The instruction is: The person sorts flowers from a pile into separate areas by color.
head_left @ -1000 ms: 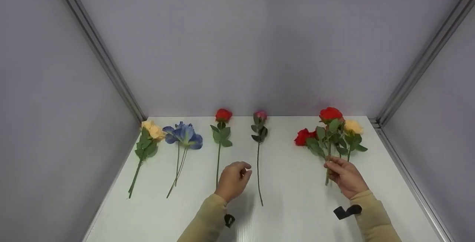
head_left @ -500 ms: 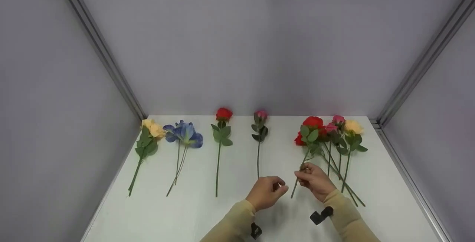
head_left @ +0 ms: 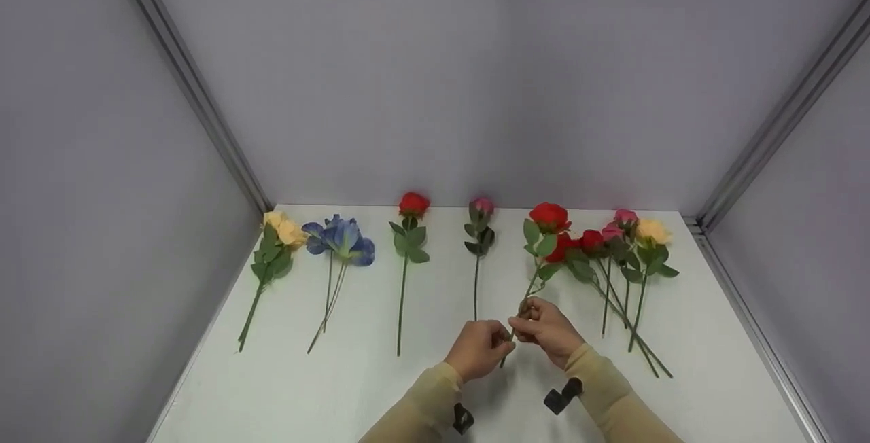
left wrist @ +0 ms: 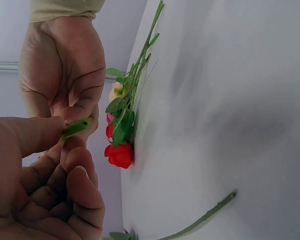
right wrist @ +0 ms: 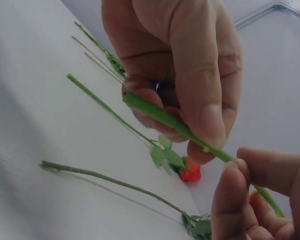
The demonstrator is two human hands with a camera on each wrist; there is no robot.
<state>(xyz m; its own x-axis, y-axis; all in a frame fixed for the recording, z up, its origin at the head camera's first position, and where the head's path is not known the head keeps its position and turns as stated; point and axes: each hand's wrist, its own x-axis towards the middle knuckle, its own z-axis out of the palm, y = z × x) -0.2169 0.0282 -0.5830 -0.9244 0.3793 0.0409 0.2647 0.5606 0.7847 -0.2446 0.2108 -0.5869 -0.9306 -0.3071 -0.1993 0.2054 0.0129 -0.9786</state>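
A red rose (head_left: 549,217) with green leaves is held between both hands, bloom pointing away from the body. My right hand (head_left: 549,331) pinches its green stem (right wrist: 157,115) partway down. My left hand (head_left: 479,348) pinches the same stem near its cut lower end, thumb against fingers, as the left wrist view shows. Beneath and right of the held bloom lie other red roses (head_left: 591,242). A pink rose (head_left: 482,208) lies just left of the hands, its lower stem hidden by the left hand in the head view.
Pink roses (head_left: 625,217) and a yellow rose (head_left: 654,231) lie at the right, stems crossing. Leftward lie a single red rose (head_left: 414,204), blue flowers (head_left: 343,239) and yellow roses (head_left: 285,229). Grey walls (head_left: 435,76) enclose the white table (head_left: 272,395).
The right hand has carried the red rose leftward from the right-hand group. The left hand has moved right from beside the single red rose and now grips the stem's lower end too.
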